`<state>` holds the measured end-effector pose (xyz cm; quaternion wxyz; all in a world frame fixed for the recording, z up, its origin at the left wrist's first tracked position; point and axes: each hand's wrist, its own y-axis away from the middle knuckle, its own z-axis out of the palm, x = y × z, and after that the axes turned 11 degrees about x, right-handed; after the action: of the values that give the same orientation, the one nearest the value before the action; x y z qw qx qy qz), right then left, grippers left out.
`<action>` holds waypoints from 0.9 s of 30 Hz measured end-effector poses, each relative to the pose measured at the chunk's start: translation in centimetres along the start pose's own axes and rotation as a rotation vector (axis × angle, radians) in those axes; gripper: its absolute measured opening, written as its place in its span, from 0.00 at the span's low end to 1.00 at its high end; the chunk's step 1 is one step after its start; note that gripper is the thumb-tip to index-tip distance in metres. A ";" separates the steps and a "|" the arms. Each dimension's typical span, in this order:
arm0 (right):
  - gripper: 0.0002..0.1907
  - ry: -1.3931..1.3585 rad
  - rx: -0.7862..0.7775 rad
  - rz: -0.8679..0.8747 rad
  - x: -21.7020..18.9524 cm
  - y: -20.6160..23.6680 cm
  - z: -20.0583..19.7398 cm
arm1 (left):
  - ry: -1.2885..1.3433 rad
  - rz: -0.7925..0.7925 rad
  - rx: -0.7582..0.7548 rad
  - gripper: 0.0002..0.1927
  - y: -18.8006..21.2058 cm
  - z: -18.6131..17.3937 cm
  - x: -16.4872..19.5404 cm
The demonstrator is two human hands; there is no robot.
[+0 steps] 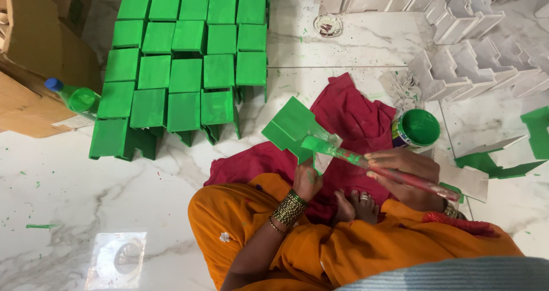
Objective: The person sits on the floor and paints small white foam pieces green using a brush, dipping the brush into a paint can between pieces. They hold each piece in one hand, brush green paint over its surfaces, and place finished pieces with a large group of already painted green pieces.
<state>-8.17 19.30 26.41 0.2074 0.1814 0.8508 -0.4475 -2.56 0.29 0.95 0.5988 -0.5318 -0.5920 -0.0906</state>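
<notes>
The right hand (403,171) has its grip closed around the handle of a paintbrush (377,166), fingers wrapped over the paint-smeared red shaft, which runs up and to the left so that its green-loaded head lies against the lower edge of a green-painted stepped piece (291,125). The left hand (307,179), bangles at the wrist, has its grip closed on that piece from below, holding it up over a red cloth (354,119) spread on the marble floor (68,188); the piece sits just above and left of the left grip, with the brush tip touching it between the two hands. Just beside the right hand, up and to the right, stands an open can of green paint (417,128). Further left, rows of finished green pieces (183,56) stand on the floor, with a green bottle (77,96) against a cardboard box (34,56). Unpainted white pieces (474,62) are heaped at the upper right, well apart from the hands.
</notes>
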 end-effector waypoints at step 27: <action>0.14 -0.064 -0.064 -0.083 1.1 0.6 -0.7 | -0.037 0.056 -0.073 0.07 0.0 -0.3 0.0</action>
<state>-8.93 20.36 25.79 0.2216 0.1250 0.8643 -0.4340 -2.36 0.09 1.00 0.5701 -0.5713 -0.5842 -0.0855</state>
